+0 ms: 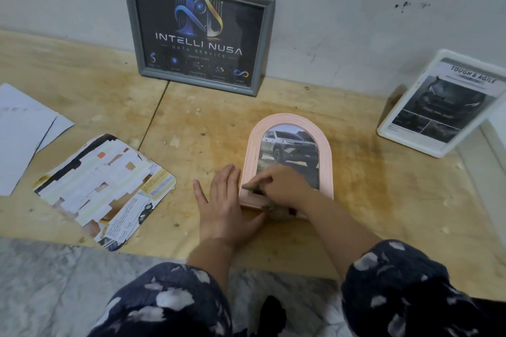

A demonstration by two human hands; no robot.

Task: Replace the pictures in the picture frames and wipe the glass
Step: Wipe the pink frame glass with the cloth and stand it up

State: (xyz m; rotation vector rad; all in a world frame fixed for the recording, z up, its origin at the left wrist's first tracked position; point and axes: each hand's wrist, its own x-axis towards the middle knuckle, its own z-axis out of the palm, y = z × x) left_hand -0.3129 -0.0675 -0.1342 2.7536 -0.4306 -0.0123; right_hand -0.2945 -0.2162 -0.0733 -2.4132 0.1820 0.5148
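A pink arched picture frame [327, 150] lies flat on the wooden board, holding a picture of a grey pickup truck [290, 145]. My left hand [227, 205] lies flat with straight fingers against the frame's lower left edge. My right hand [282, 186] is over the lower part of the glass, fingers curled round a small greyish cloth [275, 210] that shows under the hand. A grey frame [267, 44] with a dark poster leans on the wall behind. A white frame [388, 131] with a car leaflet leans at the right.
A removed backing sheet [104, 186] covered with torn tape strips lies at the left. White paper sheets [24, 128] lie at the far left. The wooden board [397, 200] ends near my knees, with marble floor [54, 282] below.
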